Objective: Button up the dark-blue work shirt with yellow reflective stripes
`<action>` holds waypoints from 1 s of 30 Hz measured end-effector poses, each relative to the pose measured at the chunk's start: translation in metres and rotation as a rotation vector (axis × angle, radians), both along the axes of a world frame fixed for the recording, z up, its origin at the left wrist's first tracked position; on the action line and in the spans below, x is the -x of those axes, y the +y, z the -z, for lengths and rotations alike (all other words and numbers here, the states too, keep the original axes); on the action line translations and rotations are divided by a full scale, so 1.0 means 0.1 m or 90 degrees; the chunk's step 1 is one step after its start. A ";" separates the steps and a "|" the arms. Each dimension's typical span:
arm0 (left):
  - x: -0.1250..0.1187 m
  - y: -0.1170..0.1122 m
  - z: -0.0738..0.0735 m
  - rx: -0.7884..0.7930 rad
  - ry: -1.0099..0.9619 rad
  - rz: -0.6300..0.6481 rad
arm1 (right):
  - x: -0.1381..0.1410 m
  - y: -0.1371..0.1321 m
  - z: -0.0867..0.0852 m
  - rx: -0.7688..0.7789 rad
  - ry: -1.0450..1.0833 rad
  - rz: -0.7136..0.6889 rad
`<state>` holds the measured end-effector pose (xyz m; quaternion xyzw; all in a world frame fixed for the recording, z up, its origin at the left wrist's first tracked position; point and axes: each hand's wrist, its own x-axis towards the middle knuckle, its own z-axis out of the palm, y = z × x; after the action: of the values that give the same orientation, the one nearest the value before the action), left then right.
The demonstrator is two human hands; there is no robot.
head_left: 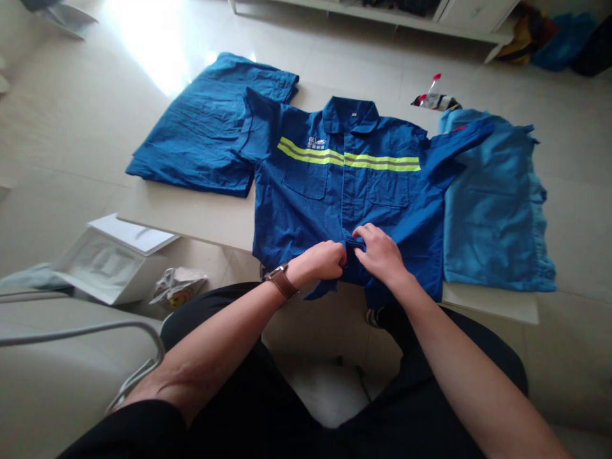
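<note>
Gripping blue jacket (351,194) (yellow-striped chest) — left hand (329,258), right hand (381,254).

One dark-blue collared cloth jacket (306,204), two flat blue cloth garments (201,134) (492,210), two bare hands (329,260) (381,255), one brown-strapped wristwatch (285,282), one open white rectangular box (138,277) and one long pale table (196,217) were counted.

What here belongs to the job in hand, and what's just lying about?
Seems to belong:
Yellow-striped blue cloth jacket
Pale flat tabletop
Perhaps folded blue cloth
Perhaps folded light-blue cloth

Probably lying about:
Clear red-capped bottle
Open white box
Crumpled plastic bag
</note>
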<state>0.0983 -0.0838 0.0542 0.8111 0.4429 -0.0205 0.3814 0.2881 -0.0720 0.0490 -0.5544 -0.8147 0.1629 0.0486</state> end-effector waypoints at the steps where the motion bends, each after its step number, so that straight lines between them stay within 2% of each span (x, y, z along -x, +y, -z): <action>1: -0.01 0.00 0.00 0.005 0.007 0.004 | 0.01 -0.01 0.00 0.006 -0.005 -0.011; 7: 0.01 0.01 -0.01 0.021 0.036 0.018 | 0.03 -0.05 -0.08 0.071 -0.039 0.018; 12: 0.02 0.01 -0.03 0.069 0.073 0.033 | 0.04 -0.05 -0.12 0.080 -0.064 0.082; 19: 0.05 0.04 -0.04 0.135 0.096 0.065 | 0.08 -0.06 -0.04 0.113 -0.079 0.048; 22: 0.05 0.06 -0.06 0.115 0.097 -0.011 | 0.10 -0.06 0.01 0.105 -0.038 0.065; 27: 0.02 0.07 -0.05 -0.007 0.104 -0.248 | 0.09 -0.04 0.01 0.033 0.137 0.092; 30: 0.01 0.07 -0.02 -0.048 0.071 -0.303 | 0.09 -0.03 -0.03 0.006 0.235 0.060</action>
<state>0.0978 -0.0768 0.0565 0.6950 0.6425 0.0415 0.3200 0.2791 -0.0747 0.0522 -0.5530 -0.7641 0.2634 0.2024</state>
